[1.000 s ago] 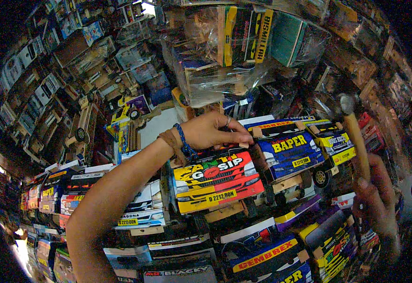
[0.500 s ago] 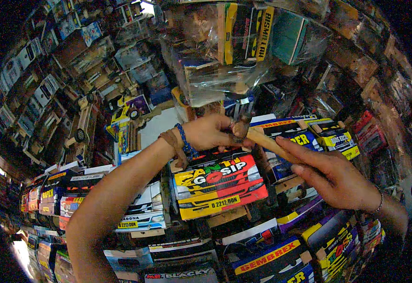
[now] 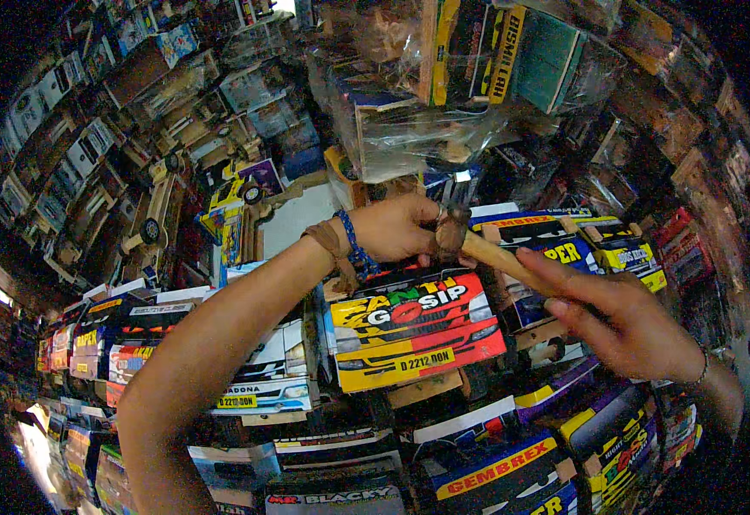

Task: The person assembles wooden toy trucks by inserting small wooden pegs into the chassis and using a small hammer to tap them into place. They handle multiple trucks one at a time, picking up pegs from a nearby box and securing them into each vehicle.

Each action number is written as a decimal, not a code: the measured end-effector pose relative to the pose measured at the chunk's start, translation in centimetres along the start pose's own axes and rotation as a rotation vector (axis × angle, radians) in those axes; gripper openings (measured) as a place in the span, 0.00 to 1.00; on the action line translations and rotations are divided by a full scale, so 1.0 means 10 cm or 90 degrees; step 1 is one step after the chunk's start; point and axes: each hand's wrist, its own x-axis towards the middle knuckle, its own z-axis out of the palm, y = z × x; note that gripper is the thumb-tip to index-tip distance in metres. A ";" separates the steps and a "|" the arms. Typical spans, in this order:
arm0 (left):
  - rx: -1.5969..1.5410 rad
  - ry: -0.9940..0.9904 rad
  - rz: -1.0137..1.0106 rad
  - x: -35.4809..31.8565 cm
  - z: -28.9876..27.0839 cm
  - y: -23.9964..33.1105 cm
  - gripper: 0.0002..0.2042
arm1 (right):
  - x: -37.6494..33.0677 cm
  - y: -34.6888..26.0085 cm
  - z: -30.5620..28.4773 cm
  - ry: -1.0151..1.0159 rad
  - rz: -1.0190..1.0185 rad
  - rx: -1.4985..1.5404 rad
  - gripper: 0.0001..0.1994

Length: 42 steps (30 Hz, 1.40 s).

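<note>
A small hammer (image 3: 486,251) with a pale wooden handle is held in the right hand (image 3: 628,322), whose grip is closed around the lower part of the handle. The dark metal head of the hammer is placed just above a red and yellow toy truck (image 3: 413,330), which is stacked among many other painted toy trucks (image 3: 486,463). The left hand (image 3: 396,230) is laid on the top edge of this truck, and its fingers are pressed together right beside the hammer head; whether something small is pinched there cannot be told. A blue beaded bracelet (image 3: 353,249) is worn on the left wrist. Plastic-wrapped packages (image 3: 426,112) are hung above.
</note>
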 end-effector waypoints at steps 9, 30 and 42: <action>-0.037 -0.005 0.027 0.03 0.03 0.05 0.11 | 0.04 -0.05 -0.03 0.101 -0.038 -0.065 0.25; 0.036 0.000 0.050 0.02 0.01 0.05 0.17 | 0.17 -0.28 -0.12 -0.091 0.157 -0.093 0.24; 0.074 -0.002 0.076 0.05 -0.06 0.01 0.13 | 0.05 -0.12 -0.15 -0.114 0.073 -0.058 0.23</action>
